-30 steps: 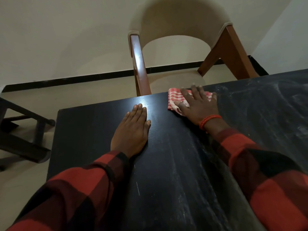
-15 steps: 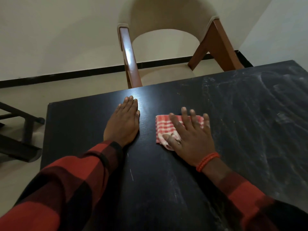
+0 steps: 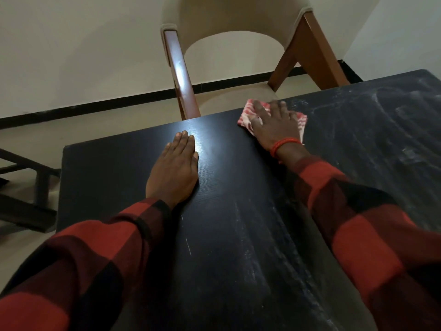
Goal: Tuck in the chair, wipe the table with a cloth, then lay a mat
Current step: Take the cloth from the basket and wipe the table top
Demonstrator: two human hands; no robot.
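A black table [image 3: 238, 235] fills the lower view, streaked with pale dust on its right half. My right hand [image 3: 274, 126] presses flat on a folded red-and-white checked cloth [image 3: 301, 121] at the table's far edge. My left hand [image 3: 174, 170] lies flat, palm down on the tabletop, fingers together, holding nothing. A wooden chair [image 3: 183, 82] with a beige seat and back stands beyond the far edge, its seat partly under the table. No mat is in view.
A dark low piece of furniture [image 3: 26, 199] stands on the floor at the left, beside the table's left edge. A white wall with a black skirting [image 3: 95, 105] runs behind the chair.
My right hand has pushed the cloth away from me, from the table's middle back to the far edge. My left hand has stayed flat in place.
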